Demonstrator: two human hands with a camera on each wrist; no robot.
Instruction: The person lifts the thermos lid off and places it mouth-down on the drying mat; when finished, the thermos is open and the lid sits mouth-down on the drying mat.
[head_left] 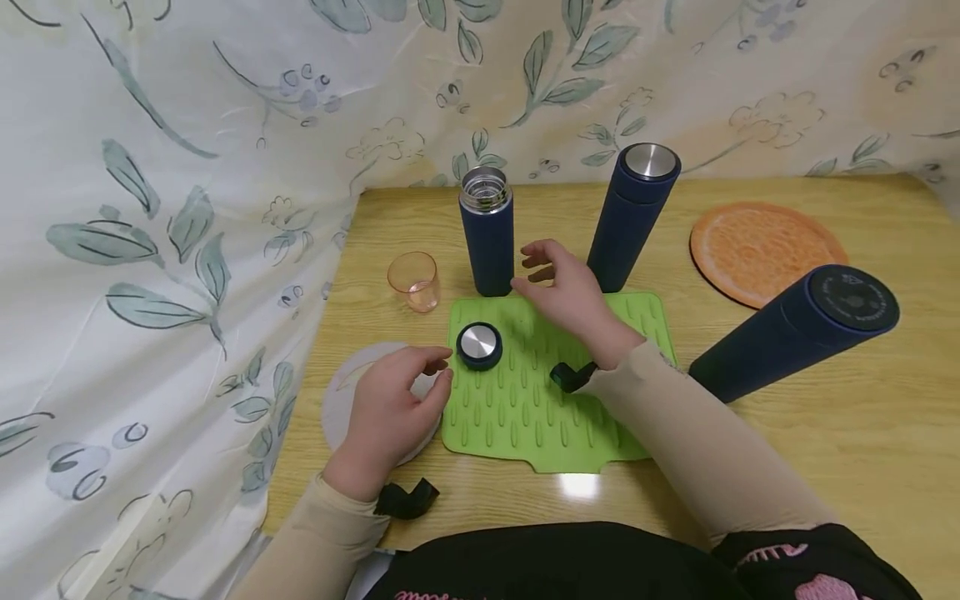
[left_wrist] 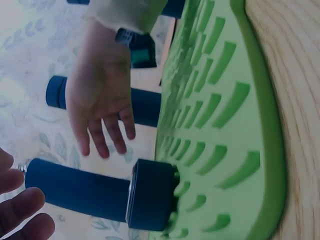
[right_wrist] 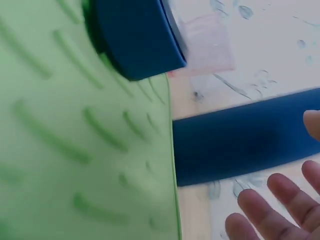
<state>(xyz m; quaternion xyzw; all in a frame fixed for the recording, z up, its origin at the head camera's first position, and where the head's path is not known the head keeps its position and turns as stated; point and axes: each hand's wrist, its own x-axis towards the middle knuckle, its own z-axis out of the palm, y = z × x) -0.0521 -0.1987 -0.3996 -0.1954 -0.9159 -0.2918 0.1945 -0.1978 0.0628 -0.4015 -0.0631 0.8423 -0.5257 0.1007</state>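
An uncapped navy thermos bottle (head_left: 489, 242) stands upright behind the green ridged mat (head_left: 517, 417), its steel mouth bare. Its cap (head_left: 479, 345), navy with a silver top, sits on the mat's left part. My right hand (head_left: 558, 287) hovers over the mat's back edge, fingers loosely bent toward that bottle and holding nothing. In the right wrist view the fingertips (right_wrist: 255, 200) are beside the bottle (right_wrist: 240, 140). My left hand (head_left: 393, 404) is left of the cap, fingers relaxed with nothing in them. From the left wrist, the cap (left_wrist: 152, 195) appears in front of the bottle (left_wrist: 77, 190).
A capped navy bottle (head_left: 633, 212) stands behind the mat, and another (head_left: 787, 333) is to its right. An orange round mat (head_left: 765, 250) lies at the back right. Left of the bottle stands a clear orange-tinted glass (head_left: 415, 283). A pale round coaster (head_left: 337, 392) lies under my left hand.
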